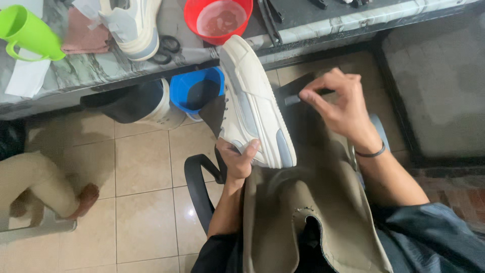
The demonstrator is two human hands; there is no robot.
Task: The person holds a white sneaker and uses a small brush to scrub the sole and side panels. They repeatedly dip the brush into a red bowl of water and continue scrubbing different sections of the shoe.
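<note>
- Sneaker [252, 108], white with grey panels, sits between our hands above our lap, tilted on its side with the sole edge turned toward our right and the toe pointing up toward the surface [91, 71].
- Our left hand [237, 159] closes around the heel end, thumb pressed over the rim; that hold looks firm enough to keep the shoe from rolling.
- Our right hand [338, 101] is pinched narrow on a small dark tool [298, 97], thin and flat, held just beside the sneaker's sole edge and not touching it; we cannot tell what kind of tool it is.
- To work the sole edge well, we judge it best to brace the heel against our thigh, keep the left thumb clear of the tool's path, and bring the tool in at a shallow angle with short strokes.
- An olive apron [313, 217] covers our lap and would catch whatever falls.
- A blue bucket [194, 88] stands on the tiled floor under the surface, right behind the sneaker.
- On the surface lie a second sneaker [134, 25], a red bowl [217, 20], black scissors [166, 48], a pink cloth [83, 35] and a green mug [28, 33].
- Another person's leg [45, 184] shows at the far left, well apart from us.
</note>
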